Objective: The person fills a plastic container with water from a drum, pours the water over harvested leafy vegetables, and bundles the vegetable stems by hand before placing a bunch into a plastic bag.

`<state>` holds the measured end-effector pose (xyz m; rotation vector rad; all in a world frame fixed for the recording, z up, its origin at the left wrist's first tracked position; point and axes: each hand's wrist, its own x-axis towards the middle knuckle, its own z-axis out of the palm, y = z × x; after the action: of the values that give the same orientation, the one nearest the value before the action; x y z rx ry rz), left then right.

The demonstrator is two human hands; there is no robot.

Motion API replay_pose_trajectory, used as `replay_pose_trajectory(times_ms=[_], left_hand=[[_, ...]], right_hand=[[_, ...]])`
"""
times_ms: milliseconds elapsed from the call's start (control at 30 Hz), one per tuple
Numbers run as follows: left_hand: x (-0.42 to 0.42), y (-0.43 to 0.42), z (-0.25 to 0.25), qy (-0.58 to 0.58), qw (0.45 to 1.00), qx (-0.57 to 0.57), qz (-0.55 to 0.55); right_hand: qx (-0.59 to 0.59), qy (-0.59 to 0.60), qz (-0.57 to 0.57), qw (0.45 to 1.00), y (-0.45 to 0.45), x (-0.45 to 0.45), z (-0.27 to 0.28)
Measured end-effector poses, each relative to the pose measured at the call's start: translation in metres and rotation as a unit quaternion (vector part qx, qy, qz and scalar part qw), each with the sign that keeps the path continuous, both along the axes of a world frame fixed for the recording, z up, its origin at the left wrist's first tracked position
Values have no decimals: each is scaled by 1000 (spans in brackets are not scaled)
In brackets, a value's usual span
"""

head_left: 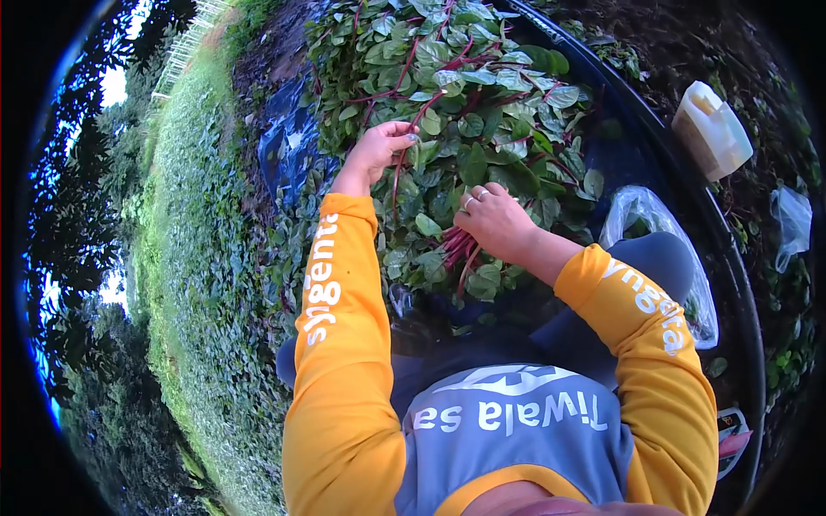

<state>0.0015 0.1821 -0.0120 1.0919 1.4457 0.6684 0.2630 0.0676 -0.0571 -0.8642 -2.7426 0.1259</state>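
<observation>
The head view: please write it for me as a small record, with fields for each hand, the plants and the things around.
Left hand: pinches one red stem
Right hand: grips a bunch of red stems
Plants: leafy pile in front of the person
Left side: blue plastic sheet beside the pile
Right side: clear plastic bag by the knee; pale plastic container farther out
</observation>
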Motion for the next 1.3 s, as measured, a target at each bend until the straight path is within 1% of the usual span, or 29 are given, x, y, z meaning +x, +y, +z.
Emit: replay_pose_trajectory(times_ms=[67,133,167,267,300,333,400,467,533,567,667,700,767,800,833,867,900,933,967,1000,1033,1067,1133,1167,1200,1233,1267,1300], left_hand=[[-13,-13,15,1,1000,3,6],[-29,-22,13,-11,999,19,-26],[-34,-25,10,-15,999,10,-48],[-29,-46,8,-4,997,21,-69],[-29,-51,6,-16,996,8,-88],[-28,-55,3,-19,996,6,-84],[-23,-65,-2,-3,990,-22,-138],[-20,-71,-9,-4,979,-3,-203],[-8,-84,-14,47,976,29,-213],[0,-92,-16,66,975,52,-206],[16,-112,-20,188,956,122,-190],[17,-115,-23,186,957,121,-188],[15,-120,-27,67,986,75,-133],[16,-120,-30,66,986,76,-130],[20,-121,-33,-12,998,-41,-39],[24,-122,-36,-91,982,-156,54],[29,-120,-39,-9,985,-163,60],[33,-119,-41,-9,985,-163,62],[38,-118,-43,-75,978,-179,73],[41,-118,-41,-140,967,-194,83],[36,-117,-54,-194,960,-191,69],[32,-118,-67,-195,960,-190,70],[32,-128,-76,-234,954,-146,115],[41,-135,-84,-148,976,-63,145],[60,-144,-63,-51,983,-19,173],[55,-146,-70,68,978,66,187],[49,-149,-81,186,951,148,198],[31,-148,-92,72,930,155,326]], right_hand=[[11,5,6,1000,0,-2,0],[48,74,21,996,-1,-3,-1],[58,79,23,995,-3,-4,-1],[67,65,22,995,-3,-5,11],[61,62,18,996,-2,-7,11],[59,60,21,996,-2,-7,11],[64,73,7,995,0,-7,13],[83,81,3,993,1,-8,9],[43,55,-8,998,2,-8,9],[74,77,-21,994,2,-10,5],[67,97,-29,993,2,-13,3],[65,95,-27,993,1,-13,2],[43,87,-30,995,1,-14,1],[44,86,-27,995,1,-15,1],[55,92,-12,994,1,-15,0],[65,98,3,993,-1,-16,-1],[66,98,5,993,-2,-17,-1],[79,81,32,993,-3,-19,-2],[91,64,57,992,-5,-19,-3],[90,63,58,992,-8,-20,-4],[98,62,78,990,-10,-21,-5],[106,61,99,988,-11,-22,-6],[117,81,107,984,-13,-26,-12],[113,68,109,985,-13,-27,-16],[109,56,111,986,-14,-29,-15],[108,57,112,986,-15,-30,-15],[97,56,136,984,-17,-31,-15],[87,54,160,982,-19,-31,-13]])
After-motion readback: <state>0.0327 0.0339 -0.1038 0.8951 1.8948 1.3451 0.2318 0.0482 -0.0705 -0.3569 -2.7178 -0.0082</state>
